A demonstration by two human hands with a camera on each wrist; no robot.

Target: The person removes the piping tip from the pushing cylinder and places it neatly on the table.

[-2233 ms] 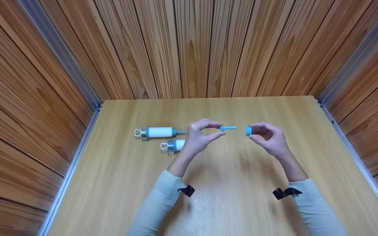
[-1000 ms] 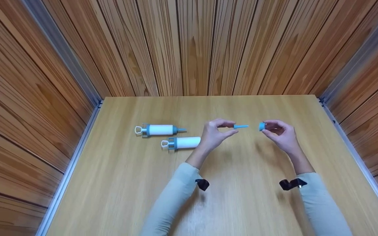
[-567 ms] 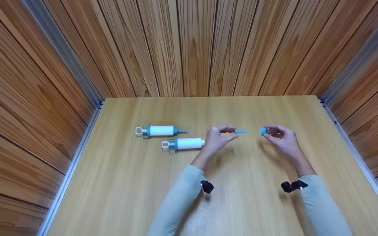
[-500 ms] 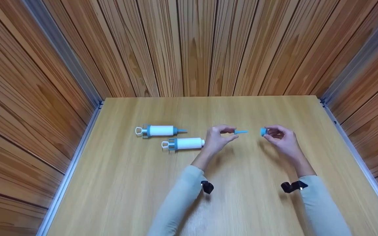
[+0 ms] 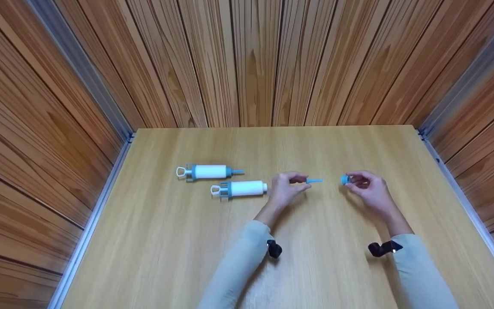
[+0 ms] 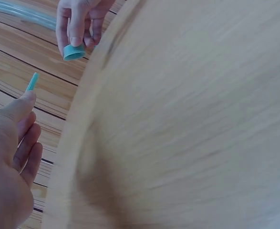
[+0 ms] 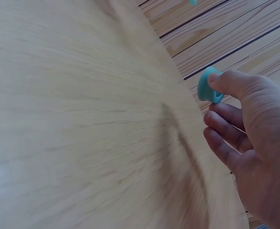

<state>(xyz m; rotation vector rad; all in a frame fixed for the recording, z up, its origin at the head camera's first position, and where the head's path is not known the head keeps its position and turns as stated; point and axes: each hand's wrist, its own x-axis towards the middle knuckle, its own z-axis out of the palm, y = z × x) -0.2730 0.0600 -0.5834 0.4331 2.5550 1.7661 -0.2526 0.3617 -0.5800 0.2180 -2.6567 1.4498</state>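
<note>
My left hand (image 5: 287,188) pinches a slim blue nozzle (image 5: 314,180) between thumb and fingertips, its narrow end pointing right. Across a gap, my right hand (image 5: 369,189) holds a short blue ring-shaped cap (image 5: 344,180) by thumb and fingers. The left wrist view shows the ring's wide opening (image 6: 74,52) and the tapered nozzle (image 6: 32,81) standing apart. Just left of my left hand lies a white-barrelled syringe (image 5: 247,188) with a loop handle and a bare white front end. Behind it lies a second syringe (image 5: 210,171), which has a blue front piece and nozzle.
Both syringes lie on a light wooden tabletop (image 5: 178,240), handles to the left. Wood-plank walls (image 5: 255,64) enclose the back and sides, with metal rails (image 5: 88,231) along the side edges.
Both hands, with nozzle and cap, first moved right, uncovering the nearer syringe's front end. Over the last second they have come lower and nearer the tabletop's front. The syringes stay put.
</note>
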